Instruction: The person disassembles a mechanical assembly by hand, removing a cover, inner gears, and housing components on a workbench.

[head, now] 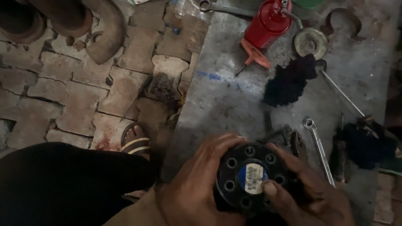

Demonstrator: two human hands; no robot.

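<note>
left hand (197, 188) and right hand (310, 192) clasp the black bolt-holed disc (248, 178); seemingly unsupported beneath, it could slip onto the ring spanner (319, 147) at three o'clock.

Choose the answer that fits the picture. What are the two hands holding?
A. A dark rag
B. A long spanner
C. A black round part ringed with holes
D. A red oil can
C: the left hand and right hand clasp the black round part from either side.
</note>
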